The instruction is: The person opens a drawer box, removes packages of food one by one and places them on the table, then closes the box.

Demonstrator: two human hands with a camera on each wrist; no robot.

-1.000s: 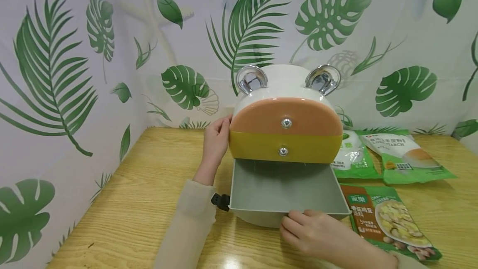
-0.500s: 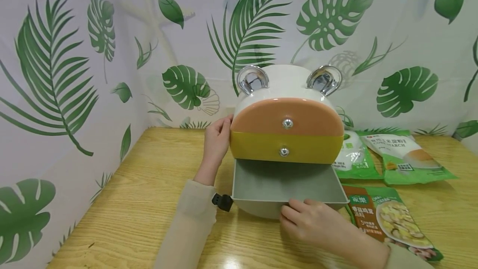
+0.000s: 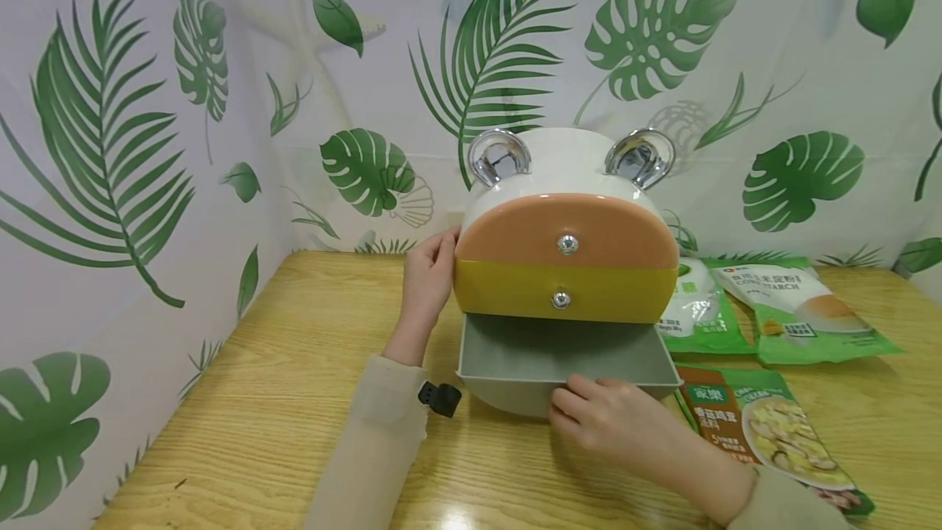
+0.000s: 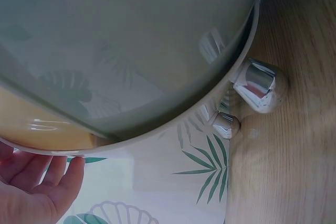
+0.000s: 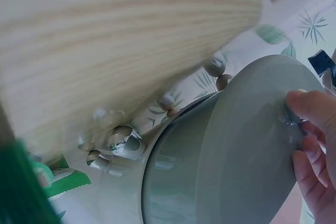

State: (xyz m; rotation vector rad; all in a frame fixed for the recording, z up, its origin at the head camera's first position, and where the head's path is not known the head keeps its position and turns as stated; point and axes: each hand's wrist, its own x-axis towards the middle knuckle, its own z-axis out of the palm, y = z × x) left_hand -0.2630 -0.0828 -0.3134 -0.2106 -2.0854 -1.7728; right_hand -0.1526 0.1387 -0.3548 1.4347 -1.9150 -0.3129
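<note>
A small rounded drawer box (image 3: 567, 158) in white stands on the table in the head view. Its orange top drawer (image 3: 508, 227) and yellow middle drawer (image 3: 500, 289) are closed. The grey bottom drawer (image 3: 508, 350) sticks out toward me, with nothing visible inside. My right hand (image 3: 618, 424) is at its front; in the right wrist view the thumb and fingers pinch a drawer knob (image 5: 290, 115). My left hand (image 3: 429, 276) rests against the box's left side. The left wrist view shows these fingers (image 4: 73, 177) laid along the outer wall, not wrapped around it.
Right of the box lie a cornstarch bag (image 3: 802, 309), a green-and-white bag (image 3: 699, 317) partly behind the box, and a brown-and-green seasoning packet (image 3: 773, 432). Shiny round feet (image 4: 261, 85) hold the box off the table. A leaf-patterned cloth (image 3: 353, 80) hangs behind.
The grey drawer has slid back partway into the box, and my right hand has moved away from me with it. The left hand has stayed against the box's side.
</note>
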